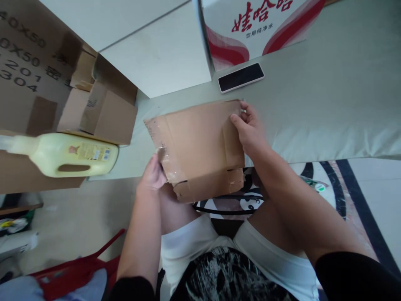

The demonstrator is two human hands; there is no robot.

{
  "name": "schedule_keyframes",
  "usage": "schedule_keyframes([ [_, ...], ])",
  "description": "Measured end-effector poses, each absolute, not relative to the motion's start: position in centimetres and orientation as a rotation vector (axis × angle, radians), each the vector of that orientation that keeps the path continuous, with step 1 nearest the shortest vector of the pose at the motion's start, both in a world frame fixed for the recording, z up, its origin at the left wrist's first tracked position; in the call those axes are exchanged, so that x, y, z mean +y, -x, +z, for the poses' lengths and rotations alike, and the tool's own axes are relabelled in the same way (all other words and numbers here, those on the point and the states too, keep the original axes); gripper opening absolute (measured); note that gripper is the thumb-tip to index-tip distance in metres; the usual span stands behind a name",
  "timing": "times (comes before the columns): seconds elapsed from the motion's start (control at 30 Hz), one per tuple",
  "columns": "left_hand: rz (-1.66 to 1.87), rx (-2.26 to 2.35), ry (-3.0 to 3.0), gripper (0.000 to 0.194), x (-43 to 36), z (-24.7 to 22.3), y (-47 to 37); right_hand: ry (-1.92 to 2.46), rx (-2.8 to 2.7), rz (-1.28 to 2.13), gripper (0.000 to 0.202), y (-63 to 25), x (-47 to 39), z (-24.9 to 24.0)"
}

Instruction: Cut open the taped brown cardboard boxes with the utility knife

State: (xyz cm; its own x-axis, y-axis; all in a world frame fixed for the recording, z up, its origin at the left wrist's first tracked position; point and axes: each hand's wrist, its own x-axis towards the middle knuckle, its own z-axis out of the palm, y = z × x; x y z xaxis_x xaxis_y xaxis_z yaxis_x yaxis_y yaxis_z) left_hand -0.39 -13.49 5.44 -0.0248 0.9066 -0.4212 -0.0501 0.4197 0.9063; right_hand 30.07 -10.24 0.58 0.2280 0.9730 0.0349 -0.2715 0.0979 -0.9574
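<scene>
A flattened brown cardboard box (200, 140) is held over the near edge of the table, its lower flap hanging above my lap. My left hand (153, 173) pinches its lower left side, where clear tape shines on the torn-looking edge. At the upper right corner, my right hand (249, 125) grips the cardboard with the thumb on top and the fingers behind. Just beyond the box, a phone (241, 77) with a dark screen lies on the table.
A pale green cloth covers the table (328, 104). At the back stands a white and red carton (266, 29) beside a white panel (163, 54). Brown cardboard boxes (112, 117) and a yellow jug (75, 154) with a handle occupy the left. Below left is a red item (75, 276).
</scene>
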Motion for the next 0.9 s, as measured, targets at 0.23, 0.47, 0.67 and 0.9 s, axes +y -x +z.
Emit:
schedule_keyframes([
  [0.23, 0.988, 1.318, -0.855, 0.055, -11.6, 4.3, -1.6, 1.161, -0.862, 1.014, 0.035, -30.9, -10.0, 0.9],
  [0.47, 1.423, 1.216, -0.852, 0.035, -6.9, 2.8, -1.3, 1.268, -0.753, 1.082, 0.028, -34.8, -9.1, 0.9],
  [0.67, 1.438, 1.142, -0.625, 0.018, -2.8, 1.5, -1.6, 1.253, -0.783, 1.197, 0.037, -33.9, -9.7, 1.5],
  [0.9, 1.395, 1.082, -0.592, 0.019, -2.1, 0.1, -3.3, 1.266, -1.035, 1.15, 0.044, -32.2, -9.7, 1.2],
])
